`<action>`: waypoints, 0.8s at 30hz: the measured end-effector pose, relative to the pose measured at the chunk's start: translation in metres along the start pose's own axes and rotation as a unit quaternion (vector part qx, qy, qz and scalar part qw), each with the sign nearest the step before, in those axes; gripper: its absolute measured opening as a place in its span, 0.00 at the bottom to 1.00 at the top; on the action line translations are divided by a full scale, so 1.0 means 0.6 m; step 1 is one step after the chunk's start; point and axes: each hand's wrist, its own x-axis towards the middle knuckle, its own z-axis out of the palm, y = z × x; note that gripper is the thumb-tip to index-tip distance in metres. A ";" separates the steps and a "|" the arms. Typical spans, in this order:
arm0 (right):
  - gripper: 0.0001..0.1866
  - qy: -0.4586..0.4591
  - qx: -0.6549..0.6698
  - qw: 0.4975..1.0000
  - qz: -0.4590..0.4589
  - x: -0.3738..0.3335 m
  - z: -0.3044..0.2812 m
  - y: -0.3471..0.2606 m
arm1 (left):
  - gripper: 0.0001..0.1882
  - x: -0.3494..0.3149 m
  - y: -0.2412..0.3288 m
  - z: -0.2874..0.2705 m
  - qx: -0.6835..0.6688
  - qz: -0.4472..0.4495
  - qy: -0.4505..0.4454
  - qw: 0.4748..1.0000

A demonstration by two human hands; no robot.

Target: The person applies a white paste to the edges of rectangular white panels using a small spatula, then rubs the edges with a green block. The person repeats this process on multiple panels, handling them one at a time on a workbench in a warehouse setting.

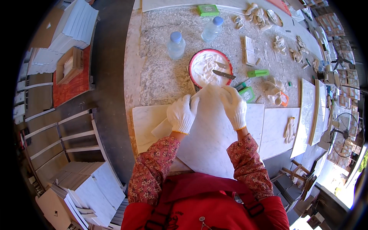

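At the far left of the frame, stacks of pale tiles (pixel 76 23) and a small wooden box (pixel 69 66) sit on a lower surface, with more cut slabs (pixel 96 188) piled at lower left, off the work surface.

Toward the middle, the left hand (pixel 182 114), in a white glove, lies flat with fingers close together on the left edge of a white marble tile (pixel 209 142). The tile lies at the centre of the frame, turned so one corner points away from the person, and rests on larger marble slabs on the desk (pixel 161 76). The flat palm seems to pin it so it does not slide. A smaller pale piece juts out just under that hand.

Two plastic water bottles (pixel 176 45) stand upright in the upper middle, well apart from the tile. Just beyond the tile's far corner sits a red-rimmed bowl (pixel 210 68) of white paste with a knife across it, close by, likely for easy dipping.

The right hand (pixel 234 106), also gloved, rests fingers down on the tile's upper right edge near the corner, fingers together and slightly curled, seemingly steadying that side.

To the right lie a green-handled tool (pixel 258 73), a small green box (pixel 247 94), spare gloves (pixel 289 128) and scattered stone offcuts (pixel 257 16), with a fan (pixel 344 134) at the far right.
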 end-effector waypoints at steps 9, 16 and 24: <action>0.15 -0.003 -0.015 1.000 -0.011 0.001 0.005 0.004 | 0.17 0.001 0.003 -0.006 -0.006 -0.003 -0.014 1.000; 0.15 -0.035 -0.043 0.998 -0.014 0.006 -0.004 -0.003 | 0.17 0.000 -0.001 -0.001 -0.007 0.006 0.000 1.000; 0.14 0.015 0.016 1.000 -0.022 0.031 -0.010 -0.014 | 0.17 0.002 0.001 -0.005 -0.013 -0.002 -0.008 1.000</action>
